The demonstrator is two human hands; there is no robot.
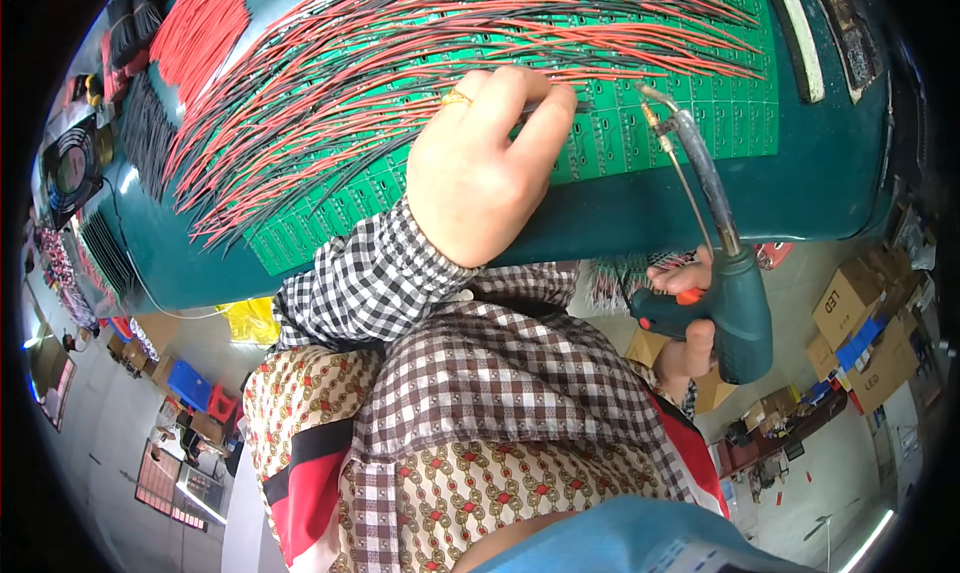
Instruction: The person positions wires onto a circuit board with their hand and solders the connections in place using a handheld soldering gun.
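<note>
In the head view, we see our left hand [490, 163] resting on the green circuit panel [640, 123] that lies on the teal counter [640, 213], its grip pinched together on the end of a thin wire [550, 103] at the panel's near edge. The fan of red and black wires [400, 63] spreads from there to the far left, so each lead's long axis runs away from the fingers toward the upper left. Our right hand [690, 323] sits lower and to the right, off the counter's near edge, its grip clamped around the teal soldering gun [735, 313]. The gun's long barrel angles up and to the left, and its metal tip [655, 113] hovers just beside the left fingertips, to their right, over the panel. Whether the tip touches the panel, we cannot tell. The left hand is the nearer one to the wire end.
</note>
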